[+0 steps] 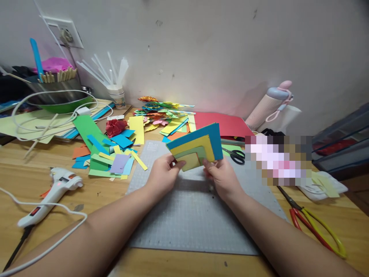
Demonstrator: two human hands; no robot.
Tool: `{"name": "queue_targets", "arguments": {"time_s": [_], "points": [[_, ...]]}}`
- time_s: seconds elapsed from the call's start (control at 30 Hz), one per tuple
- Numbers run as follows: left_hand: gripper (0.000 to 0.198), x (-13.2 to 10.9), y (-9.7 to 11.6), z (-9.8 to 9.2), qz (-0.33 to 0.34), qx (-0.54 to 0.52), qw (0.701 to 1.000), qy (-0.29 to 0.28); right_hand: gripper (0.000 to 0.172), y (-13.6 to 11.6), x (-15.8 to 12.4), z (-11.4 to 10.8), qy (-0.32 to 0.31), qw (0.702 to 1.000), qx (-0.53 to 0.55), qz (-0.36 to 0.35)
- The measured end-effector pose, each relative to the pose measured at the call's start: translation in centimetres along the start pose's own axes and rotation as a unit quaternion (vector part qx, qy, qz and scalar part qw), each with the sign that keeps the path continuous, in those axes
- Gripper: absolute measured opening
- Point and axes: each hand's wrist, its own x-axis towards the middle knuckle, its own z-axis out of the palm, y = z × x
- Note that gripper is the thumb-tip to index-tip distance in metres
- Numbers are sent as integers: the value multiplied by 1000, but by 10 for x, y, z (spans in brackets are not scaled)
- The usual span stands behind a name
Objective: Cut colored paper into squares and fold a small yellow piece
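Note:
Between my two hands I hold a stack of colored paper pieces [211, 140], raised above the grey cutting mat [196, 215]. Its layers get smaller toward me: blue at the back, then yellow, green and a pale yellow one in front. My left hand [165, 171] pinches the lower left edge with the thumb in front. At the lower right, my right hand [221, 175] grips the stack, thumb also on the near side. The fingers behind the paper are mostly hidden. Black-handled scissors [238, 156] lie just beyond my right hand.
A white glue gun [54, 196] with its cord lies at left. Paper scraps [119, 163] and a crumpled red paper [116, 127] are left of the mat. Red-and-yellow-handled scissors [314, 227] lie at right. A pink bottle [266, 104] leans by the wall, near red paper [220, 123].

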Motion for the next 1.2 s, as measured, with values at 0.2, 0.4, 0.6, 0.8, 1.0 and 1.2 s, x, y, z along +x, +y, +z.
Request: {"name": "queue_targets", "arguments": {"time_s": [0.2,0.4,0.6,0.8,1.0,1.2], "points": [[18,16,-12,-22,37,100,993,-50,53,12,15,-16,29,997,4,-70],[26,16,-14,-20,53,130,986,-88,42,21,11,-5,-76,995,58,-33],[28,16,-21,-19,57,130,984,-106,37,22,13,-4,-65,996,43,-50],[28,17,-24,-18,62,132,983,-108,27,12,-2,-11,82,990,-19,-110],[23,16,-24,-18,57,135,983,-108,20,2,-23,-4,-33,986,-103,-126],[21,14,-23,-18,51,129,984,-115,37,11,-23,7,-30,989,-90,-110]]}}
